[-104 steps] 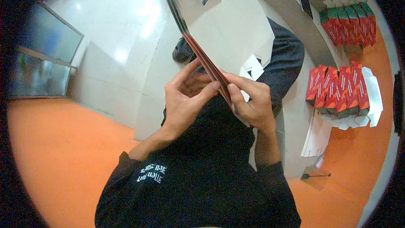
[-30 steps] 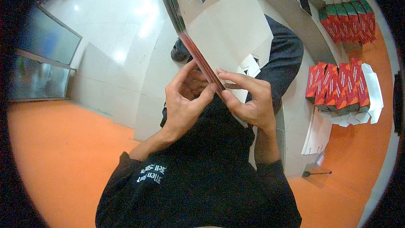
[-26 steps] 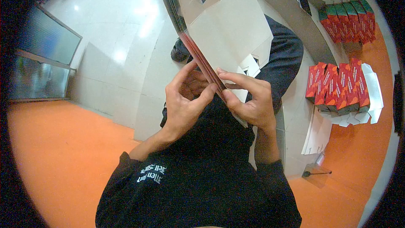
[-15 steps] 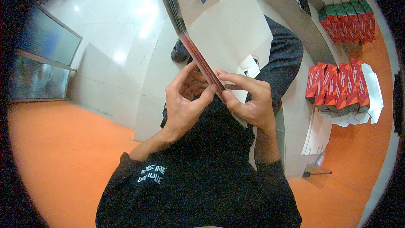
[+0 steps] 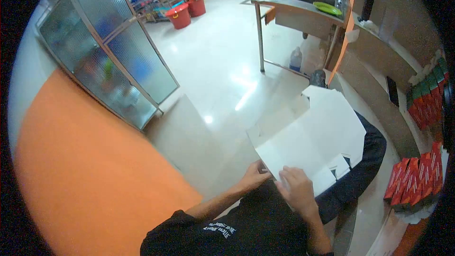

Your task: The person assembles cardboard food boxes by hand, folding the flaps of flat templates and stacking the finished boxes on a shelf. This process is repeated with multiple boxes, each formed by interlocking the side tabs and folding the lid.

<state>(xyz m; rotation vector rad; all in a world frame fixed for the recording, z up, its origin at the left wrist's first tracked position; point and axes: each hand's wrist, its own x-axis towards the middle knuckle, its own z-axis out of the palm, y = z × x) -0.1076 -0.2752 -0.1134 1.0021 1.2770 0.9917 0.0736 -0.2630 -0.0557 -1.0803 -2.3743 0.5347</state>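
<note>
A stack of flat cardboard box blanks, plain white side up with cut flaps and slots, rests over my right leg. At the blanks' near left edge, my left hand is closed on the border, its fingers partly hidden by the cardboard. My right hand is closed at the same edge a little further right, with bent fingers on the white face. The stack's lower layers are out of sight from this angle.
Red folded cartons stand in rows at right; more red and green cartons are behind them. A dark phone lies on a ledge. Ahead are a metal sink and red tubs; a glass-doored cabinet stands left.
My view has lifted, bringing the sink and the far room into sight. The blanks have tipped from edge-on to flatter, and my right fingers now lie over their white face.
</note>
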